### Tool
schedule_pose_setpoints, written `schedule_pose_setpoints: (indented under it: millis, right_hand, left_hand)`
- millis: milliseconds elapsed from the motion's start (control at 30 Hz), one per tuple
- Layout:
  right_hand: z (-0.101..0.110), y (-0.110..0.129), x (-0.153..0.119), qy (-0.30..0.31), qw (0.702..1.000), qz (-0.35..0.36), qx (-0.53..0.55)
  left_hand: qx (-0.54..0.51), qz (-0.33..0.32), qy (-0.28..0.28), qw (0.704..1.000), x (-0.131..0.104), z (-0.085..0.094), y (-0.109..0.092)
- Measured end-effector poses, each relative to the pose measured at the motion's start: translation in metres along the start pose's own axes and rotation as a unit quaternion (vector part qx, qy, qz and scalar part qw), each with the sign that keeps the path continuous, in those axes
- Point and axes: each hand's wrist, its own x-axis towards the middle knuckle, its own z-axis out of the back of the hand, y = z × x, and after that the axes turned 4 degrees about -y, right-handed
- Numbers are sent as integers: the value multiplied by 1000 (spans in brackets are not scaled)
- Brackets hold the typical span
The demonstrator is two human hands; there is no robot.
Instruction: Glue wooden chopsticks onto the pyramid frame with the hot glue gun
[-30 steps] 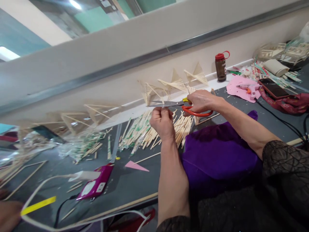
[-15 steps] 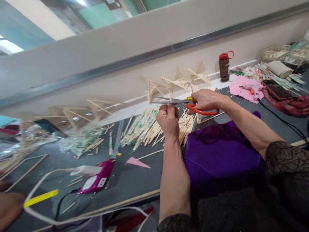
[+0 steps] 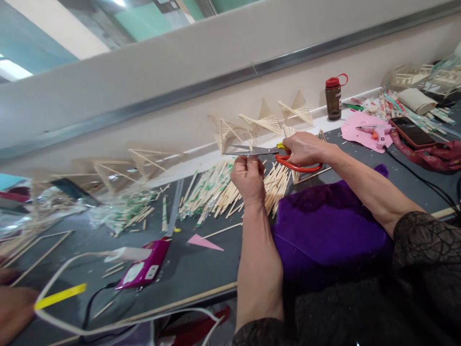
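My right hand is closed round the red and yellow handles of a pair of scissors, whose blades point left and stand slightly apart. Just below the blades, my left hand is closed in a pinch; whatever its fingers hold is too small to make out. Behind and around my left hand lies a pile of thin wooden sticks, some in clear and green wrappers. A purple cloth lies beneath my right forearm.
Stick frames stand along the wall. A bottle, glue gun and phone are at the right. Pink paper and a magenta packet lie left. Another person's hand is at the left edge.
Both hands and the scissors appear slightly further left, along with a small shift of the whole view. Their grips look the same.
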Motion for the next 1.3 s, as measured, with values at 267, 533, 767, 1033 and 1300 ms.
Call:
schedule_pose_setpoints:
  millis: [267, 533, 767, 1033, 1300]
  right_hand:
    - [-1, 0, 1, -6, 1000, -13, -7]
    - [5, -2, 0, 25, 1000, -10, 5]
    - [9, -6, 0, 36, 999, -11, 28]
    - [8, 3, -4, 24, 999, -9, 48]
    - [2, 1, -2, 14, 1000, -14, 7]
  left_hand:
    - [-10, 38, -16, 999, 2, 0, 0]
    - [51, -17, -6, 999, 1, 4, 7]
    - [26, 14, 43, 999, -3, 2, -1]
    - [-72, 44, 64, 994, -5, 1, -18]
    - [-33, 34, 33, 998, 0, 3, -6]
